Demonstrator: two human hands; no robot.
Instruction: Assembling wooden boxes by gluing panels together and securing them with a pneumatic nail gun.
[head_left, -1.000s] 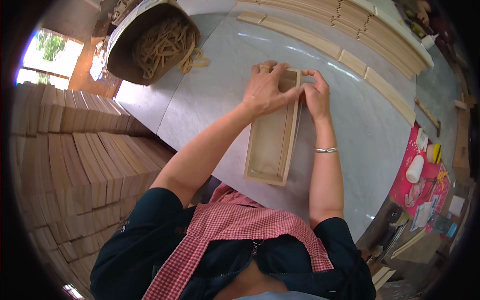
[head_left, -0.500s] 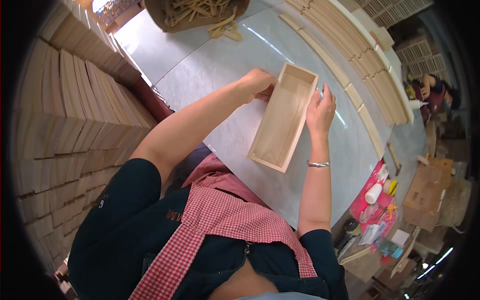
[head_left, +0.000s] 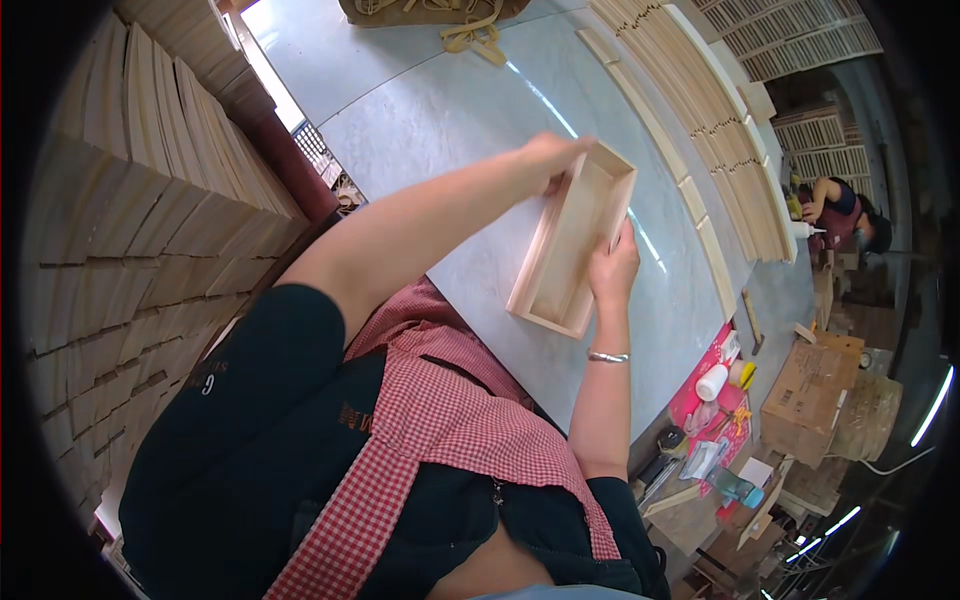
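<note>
- Workshop table [head_left: 440, 130], grey and smooth, flanked by stacked wooden slats [head_left: 150, 200].
- Left hand [head_left: 552, 158] grips the far end of a long wooden box [head_left: 570, 245].
- Right hand [head_left: 612, 268] clasps its right wall.
- Box looks light, stiff and thin-walled; best held by both long sides.

It was a woodworking workshop: stacked boards [head_left: 150, 200] rose at nine o'clock, wooden slats [head_left: 700, 130] lined the tabletop [head_left: 440, 120] at one, cardboard boxes [head_left: 805, 400] sat at four.
</note>
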